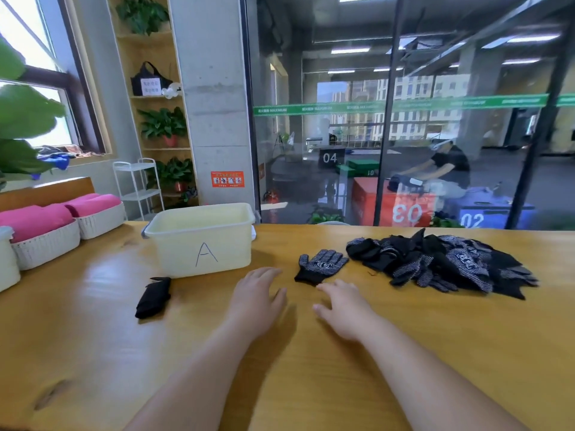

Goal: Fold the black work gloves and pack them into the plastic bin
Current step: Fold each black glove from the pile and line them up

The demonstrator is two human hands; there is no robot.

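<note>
A pale plastic bin point(199, 244) marked "A" stands on the wooden table point(93, 321), left of centre. One black dotted glove point(320, 265) lies flat, palm up, to the bin's right. A heap of several black gloves point(445, 264) sits further right. A folded black glove point(153, 297) rests in front of the bin's left corner. My left hand point(258, 298) lies palm down on the table, empty, just in front of the bin. My right hand point(345, 307) hovers flat below the single glove, empty, fingertips close to its cuff.
White woven baskets holding pink towels point(46, 231) stand at the table's left end. A glass wall runs behind the table's far edge, with a person seated beyond it. Shelves with potted plants point(163, 122) are at the back left.
</note>
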